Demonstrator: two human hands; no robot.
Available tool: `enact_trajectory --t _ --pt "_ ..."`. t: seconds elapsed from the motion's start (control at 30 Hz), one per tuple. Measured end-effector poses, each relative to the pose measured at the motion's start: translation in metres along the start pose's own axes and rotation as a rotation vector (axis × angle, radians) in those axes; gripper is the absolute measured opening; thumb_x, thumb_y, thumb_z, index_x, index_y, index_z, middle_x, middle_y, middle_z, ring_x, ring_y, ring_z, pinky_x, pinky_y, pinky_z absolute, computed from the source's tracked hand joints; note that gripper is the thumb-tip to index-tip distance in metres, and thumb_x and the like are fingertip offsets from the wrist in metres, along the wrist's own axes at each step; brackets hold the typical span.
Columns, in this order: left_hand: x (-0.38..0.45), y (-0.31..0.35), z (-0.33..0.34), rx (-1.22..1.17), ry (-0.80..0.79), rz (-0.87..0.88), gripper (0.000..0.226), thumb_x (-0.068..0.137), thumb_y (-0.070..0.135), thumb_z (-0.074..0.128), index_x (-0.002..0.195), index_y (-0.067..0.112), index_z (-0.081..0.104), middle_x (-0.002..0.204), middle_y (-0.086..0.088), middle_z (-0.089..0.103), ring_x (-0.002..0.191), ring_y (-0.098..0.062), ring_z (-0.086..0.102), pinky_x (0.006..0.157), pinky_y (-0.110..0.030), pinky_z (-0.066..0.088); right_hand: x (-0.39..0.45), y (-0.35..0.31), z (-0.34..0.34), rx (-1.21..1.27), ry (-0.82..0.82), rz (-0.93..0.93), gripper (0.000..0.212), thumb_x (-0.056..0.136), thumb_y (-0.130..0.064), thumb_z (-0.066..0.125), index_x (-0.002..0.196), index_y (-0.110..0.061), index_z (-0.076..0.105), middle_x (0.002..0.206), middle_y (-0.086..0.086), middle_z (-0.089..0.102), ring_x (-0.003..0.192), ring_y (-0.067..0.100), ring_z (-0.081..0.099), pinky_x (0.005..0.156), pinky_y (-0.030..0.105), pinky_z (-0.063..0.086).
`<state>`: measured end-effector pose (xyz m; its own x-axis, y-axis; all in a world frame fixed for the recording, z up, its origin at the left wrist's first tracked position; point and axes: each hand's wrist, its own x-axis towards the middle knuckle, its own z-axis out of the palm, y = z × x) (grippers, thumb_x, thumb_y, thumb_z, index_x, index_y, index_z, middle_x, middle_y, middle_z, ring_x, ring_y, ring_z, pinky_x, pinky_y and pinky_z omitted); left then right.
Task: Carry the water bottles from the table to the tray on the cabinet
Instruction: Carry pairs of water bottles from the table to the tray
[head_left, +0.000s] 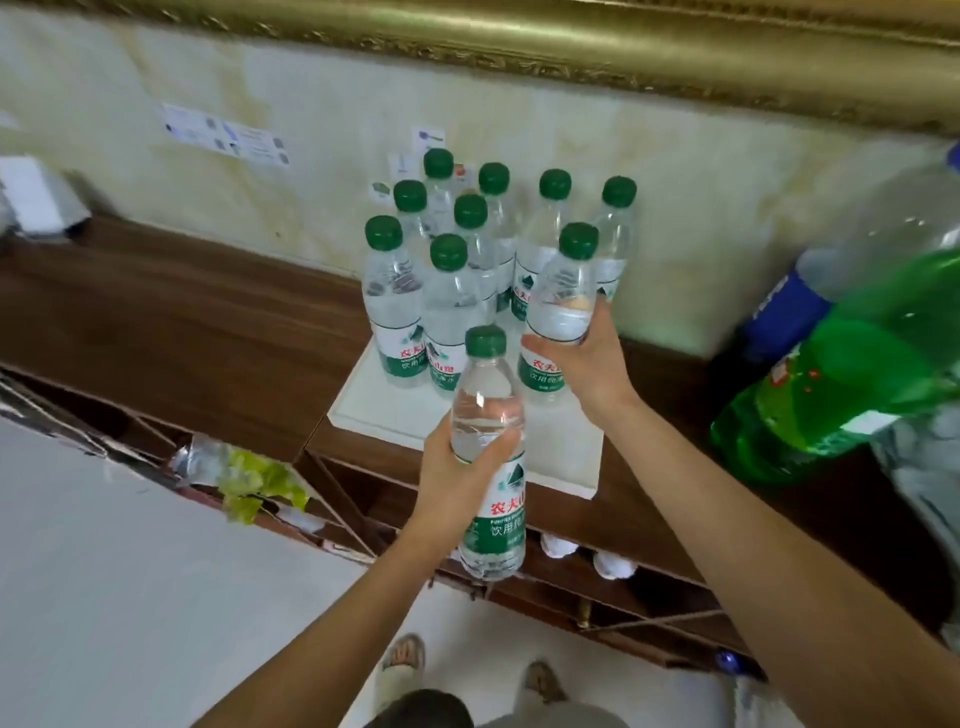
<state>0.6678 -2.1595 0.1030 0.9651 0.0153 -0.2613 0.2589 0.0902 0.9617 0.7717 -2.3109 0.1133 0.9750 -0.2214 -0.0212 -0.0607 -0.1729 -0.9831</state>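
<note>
A white tray (563, 460) lies on the brown wooden cabinet (182, 322) against the wall. Several green-capped water bottles (447, 296) stand upright on the tray's far part. My left hand (457, 473) grips one water bottle (491, 457) round its middle, held above the tray's near edge and the cabinet front. My right hand (584, 358) grips a second bottle (563, 306) round its middle; it stands at the right of the group, its base at or just above the tray.
Large soda bottles, one green (841, 374) and one blue-labelled (779, 312), stand on the cabinet to the right of the tray. Open shelves with a crumpled green-yellow wrapper (254, 480) run below the cabinet top. A gilded frame (571, 47) hangs on the wall above.
</note>
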Motion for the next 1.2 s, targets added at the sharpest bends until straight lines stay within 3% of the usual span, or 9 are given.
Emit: enact_trajectory --t 0.13,0.27,0.37,0.5,0.63,0.8,0.97,1.13,1.2 --pt "-0.010 -0.002 0.002 0.011 0.081 0.030 0.019 0.082 0.019 0.070 0.101 0.020 0.065 0.095 0.001 0.074 0.085 -0.016 0.073 0.072 -0.026 0.058 0.019 0.001 0.009 -0.056 -0.038 0.000 0.075 0.069 -0.010 0.084 0.130 -0.018 0.043 0.114 -0.007 0.055 0.105 0.011 0.052 0.093 0.027 0.044" --pt "-0.010 0.000 -0.001 0.012 0.125 0.033 0.021 0.082 0.023 0.070 0.101 0.027 0.062 0.096 0.006 0.072 0.084 -0.014 0.072 0.072 -0.027 0.058 0.029 0.006 0.012 -0.125 -0.084 -0.050 0.077 0.067 -0.017 0.086 0.131 -0.020 0.042 0.127 -0.002 0.058 0.115 0.016 0.056 0.103 0.037 0.045" --pt "-0.007 0.002 -0.005 -0.021 0.145 0.042 0.018 0.083 0.023 0.070 0.096 0.032 0.061 0.092 0.010 0.071 0.085 -0.013 0.071 0.074 -0.030 0.058 0.026 0.016 0.010 -0.274 -0.121 -0.101 0.079 0.065 -0.014 0.086 0.131 -0.013 0.042 0.130 0.004 0.058 0.120 0.021 0.055 0.102 0.031 0.041" --pt "-0.002 0.005 -0.008 -0.038 0.145 0.079 0.015 0.085 0.019 0.068 0.091 0.031 0.061 0.079 0.016 0.072 0.073 -0.005 0.072 0.060 -0.016 0.055 0.024 0.029 0.007 -0.466 -0.128 -0.160 0.077 0.065 -0.024 0.087 0.129 -0.012 0.046 0.132 0.006 0.060 0.121 0.026 0.056 0.097 0.032 0.041" --pt "0.002 0.008 -0.009 -0.036 0.143 0.059 0.017 0.085 0.022 0.068 0.090 0.035 0.058 0.081 0.020 0.068 0.068 -0.002 0.070 0.057 -0.014 0.052 0.030 0.029 0.012 -0.462 -0.102 -0.150 0.075 0.066 -0.023 0.086 0.128 -0.009 0.047 0.129 0.008 0.062 0.119 0.028 0.057 0.093 0.030 0.042" --pt "0.004 0.004 -0.012 -0.029 0.132 0.035 0.017 0.085 0.024 0.068 0.092 0.035 0.058 0.088 0.016 0.068 0.078 -0.008 0.069 0.062 -0.018 0.053 0.037 0.022 0.022 -0.482 -0.046 -0.105 0.066 0.067 -0.020 0.086 0.120 -0.003 0.048 0.121 0.013 0.064 0.112 0.030 0.060 0.084 0.027 0.043" --pt "0.004 0.004 -0.014 -0.015 0.107 0.018 0.021 0.083 0.024 0.070 0.092 0.036 0.057 0.086 0.018 0.067 0.067 0.000 0.069 0.053 -0.011 0.051 0.040 0.023 0.023 -0.484 -0.029 -0.103 0.069 0.064 -0.021 0.087 0.117 -0.004 0.048 0.120 0.012 0.065 0.111 0.030 0.060 0.088 0.036 0.048" --pt "0.003 0.006 -0.011 0.014 0.087 0.024 0.021 0.084 0.024 0.070 0.092 0.037 0.056 0.086 0.020 0.065 0.069 0.000 0.068 0.053 -0.010 0.050 0.038 0.024 0.020 -0.465 -0.066 -0.110 0.068 0.066 -0.023 0.086 0.120 -0.007 0.048 0.122 0.009 0.064 0.111 0.026 0.061 0.090 0.034 0.049" --pt "0.003 0.008 -0.007 0.023 0.089 0.038 0.021 0.083 0.024 0.069 0.093 0.037 0.056 0.090 0.016 0.066 0.077 -0.005 0.069 0.060 -0.014 0.053 0.035 0.022 0.011 -0.431 -0.107 -0.072 0.063 0.071 -0.023 0.083 0.122 -0.010 0.047 0.119 0.006 0.063 0.107 0.024 0.061 0.090 0.034 0.049"
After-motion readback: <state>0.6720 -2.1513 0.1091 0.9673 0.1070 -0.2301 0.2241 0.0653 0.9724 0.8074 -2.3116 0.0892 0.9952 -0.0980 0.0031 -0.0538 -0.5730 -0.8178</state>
